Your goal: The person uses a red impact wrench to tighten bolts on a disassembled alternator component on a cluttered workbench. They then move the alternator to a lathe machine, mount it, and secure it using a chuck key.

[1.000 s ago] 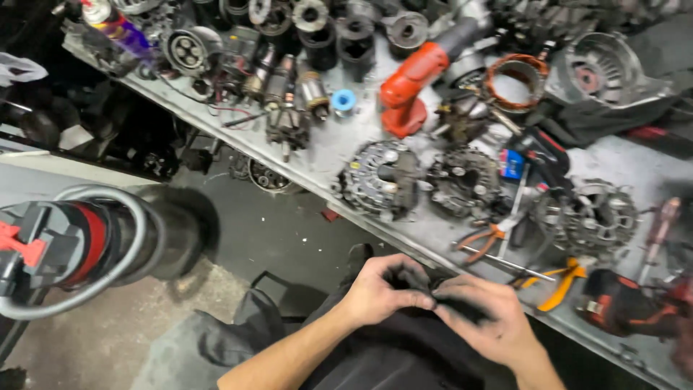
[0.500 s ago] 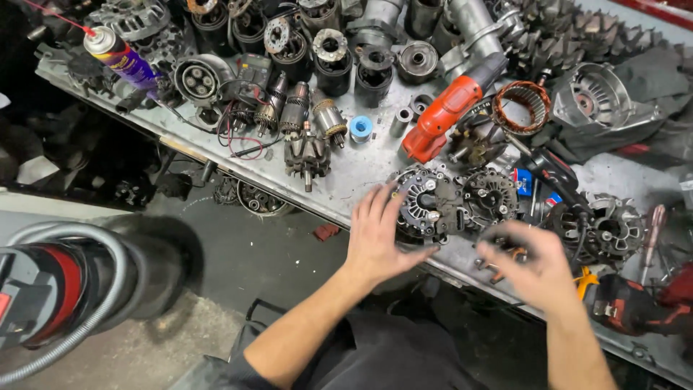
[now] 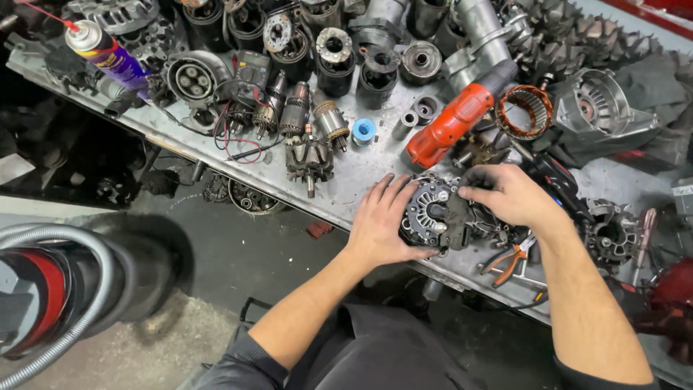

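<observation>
- The left hand [image 3: 380, 220] lies flat, fingers spread, against the left side of an alternator housing [image 3: 432, 211] at the near edge of a cluttered metal workbench [image 3: 361, 173].
- The right hand [image 3: 507, 193] curls over the housing's right side, fingertips pinching its top.
- An orange power tool [image 3: 453, 123] rests just behind; orange-handled pliers [image 3: 511, 261] lie near the right wrist.
</observation>
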